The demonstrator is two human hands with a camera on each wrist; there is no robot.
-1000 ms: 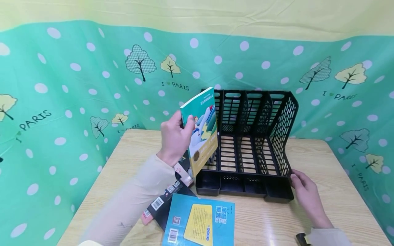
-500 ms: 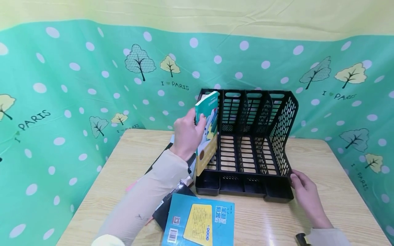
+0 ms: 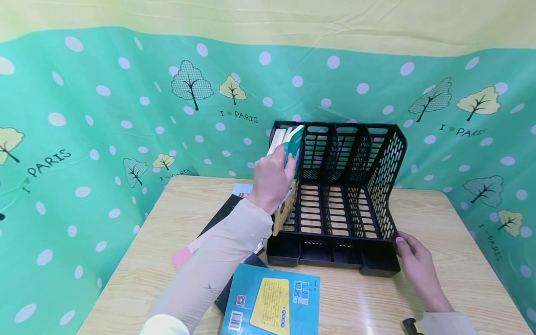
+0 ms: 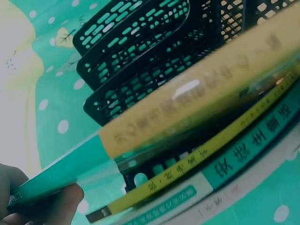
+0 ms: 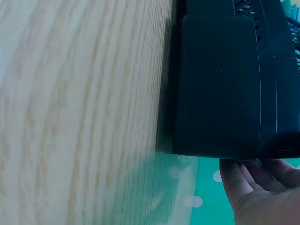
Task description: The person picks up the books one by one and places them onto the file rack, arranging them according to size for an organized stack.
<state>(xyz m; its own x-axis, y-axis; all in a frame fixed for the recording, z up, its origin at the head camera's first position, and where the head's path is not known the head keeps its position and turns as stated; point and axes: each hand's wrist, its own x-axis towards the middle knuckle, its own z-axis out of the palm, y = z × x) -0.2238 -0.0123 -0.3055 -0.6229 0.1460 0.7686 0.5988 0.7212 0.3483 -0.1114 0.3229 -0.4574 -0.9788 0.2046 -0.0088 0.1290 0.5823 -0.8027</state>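
Note:
My left hand [image 3: 272, 179] grips a thin green-and-yellow book [image 3: 294, 139] by its upper spine, thumb on the cover. The book stands upright over the leftmost compartment of a black slotted file rack [image 3: 335, 237]. Beside it in that compartment are several upright books, including one with a yellow spine [image 4: 178, 173] and one with a green-and-white spine [image 4: 234, 168]. In the left wrist view the held book tilts away from their spines. My right hand [image 3: 418, 265] rests its fingertips against the rack's front right corner, fingers [image 5: 255, 176] reaching to the end wall.
A blue book [image 3: 268, 302] lies face down at the front of the wooden table [image 3: 356, 307]. Dark and pink books [image 3: 222, 216] lie left of the rack, partly hidden by my left sleeve. A green dotted curtain [image 3: 167, 116] hangs behind. The rack's other compartments show bare slotted floors.
My left hand has carried the green-and-yellow book to the right, turning it more edge-on and into line with the leftmost compartment. The right hand and rack have stayed put.

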